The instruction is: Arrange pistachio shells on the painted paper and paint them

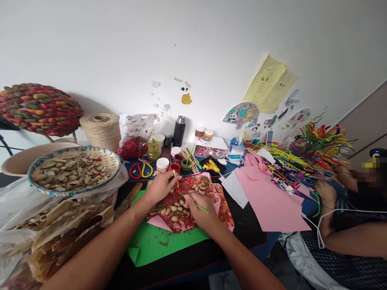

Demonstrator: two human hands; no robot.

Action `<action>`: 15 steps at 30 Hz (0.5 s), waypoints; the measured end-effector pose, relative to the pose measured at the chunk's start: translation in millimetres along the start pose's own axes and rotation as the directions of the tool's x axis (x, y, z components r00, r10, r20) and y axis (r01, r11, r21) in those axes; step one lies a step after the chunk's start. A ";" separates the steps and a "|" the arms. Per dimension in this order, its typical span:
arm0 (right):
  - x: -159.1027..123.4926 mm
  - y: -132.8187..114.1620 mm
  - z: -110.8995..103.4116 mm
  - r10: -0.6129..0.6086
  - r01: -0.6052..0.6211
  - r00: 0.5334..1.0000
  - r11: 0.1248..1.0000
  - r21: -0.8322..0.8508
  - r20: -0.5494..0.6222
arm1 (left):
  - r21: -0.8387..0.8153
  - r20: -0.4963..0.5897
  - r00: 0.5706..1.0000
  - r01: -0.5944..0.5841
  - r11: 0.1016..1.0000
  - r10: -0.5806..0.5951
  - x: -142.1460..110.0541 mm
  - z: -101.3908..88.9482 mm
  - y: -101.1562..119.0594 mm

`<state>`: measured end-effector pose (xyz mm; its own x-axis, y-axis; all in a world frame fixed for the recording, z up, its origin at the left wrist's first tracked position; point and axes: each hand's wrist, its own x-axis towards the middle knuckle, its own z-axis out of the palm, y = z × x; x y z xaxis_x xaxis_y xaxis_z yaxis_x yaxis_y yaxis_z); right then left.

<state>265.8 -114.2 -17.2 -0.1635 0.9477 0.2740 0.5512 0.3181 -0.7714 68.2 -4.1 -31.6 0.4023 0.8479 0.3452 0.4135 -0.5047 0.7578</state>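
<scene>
My left hand [162,186] is closed on a thin wooden stick [175,175] above the paint-stained sheet; whatever is at its lower end is too small to make out. Close by on the right, my right hand [202,208] grips a paintbrush with a green handle [202,208], its tip pointing toward the left hand. Beneath both lies a red-smeared pink sheet [159,222] on green paper [157,251]. Several peanut shells [174,218] rest on it near my right hand, and more [200,187] lie farther back. Open paint jars, red [174,167] and dark green [186,166], stand just beyond.
A basket of shells [32,177] stands left, before a twine spool [100,131]. Scissors [140,170], a black flask [179,132] and a yellow glue gun [211,165] sit behind the sheet. Pink paper [272,205] and pipe cleaners [290,155] spread right, beside another person [347,237].
</scene>
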 end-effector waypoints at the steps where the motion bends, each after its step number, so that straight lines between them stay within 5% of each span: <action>1: 0.6 0.6 0.5 -0.001 0.001 1.000 1.000 -0.004 -0.001 | 0.001 0.001 1.000 0.001 1.000 -0.001 0.1 0.0 -0.4; 15: -14.8 1.5 -17.6 0.090 -0.090 0.996 0.996 0.016 0.018 | 0.008 0.001 1.000 -0.004 1.000 0.004 0.2 -0.9 -1.3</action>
<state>283.4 -128.2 -12.2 -0.1284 0.9728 0.1929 0.5504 0.2317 -0.8021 67.0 -3.1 -32.0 0.4049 0.8456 0.3478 0.4186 -0.5096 0.7517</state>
